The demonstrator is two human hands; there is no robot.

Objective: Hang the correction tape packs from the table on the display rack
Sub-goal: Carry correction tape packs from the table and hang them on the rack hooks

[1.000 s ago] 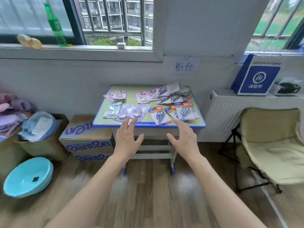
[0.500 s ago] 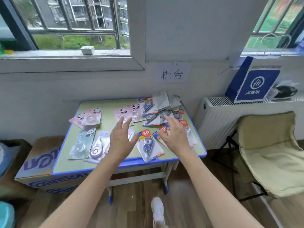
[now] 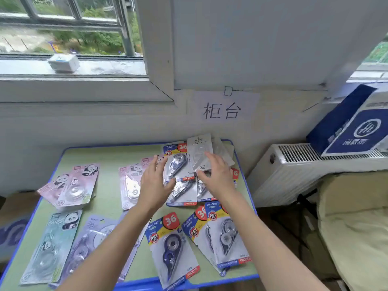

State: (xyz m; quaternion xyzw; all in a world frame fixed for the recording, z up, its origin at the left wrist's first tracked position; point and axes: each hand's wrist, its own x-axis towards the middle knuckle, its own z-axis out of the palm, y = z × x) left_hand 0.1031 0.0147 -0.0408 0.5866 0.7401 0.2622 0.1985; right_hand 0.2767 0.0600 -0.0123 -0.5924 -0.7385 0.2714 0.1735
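While leaning over green table [image 3: 109, 156], holding left hand [image 3: 154, 183] open, fingers spread, beside blue-carded correction tape pack [image 3: 178, 162]; resting right hand [image 3: 218, 175] flat-fingered on grey pack [image 3: 198, 148], gripping nothing.

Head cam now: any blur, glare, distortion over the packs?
Head view: wide-angle distortion bows the table edge and window sill; motion blur smears the window bars; soft daylight, no hard shadows; mild sheen on the grey pack under the right hand.
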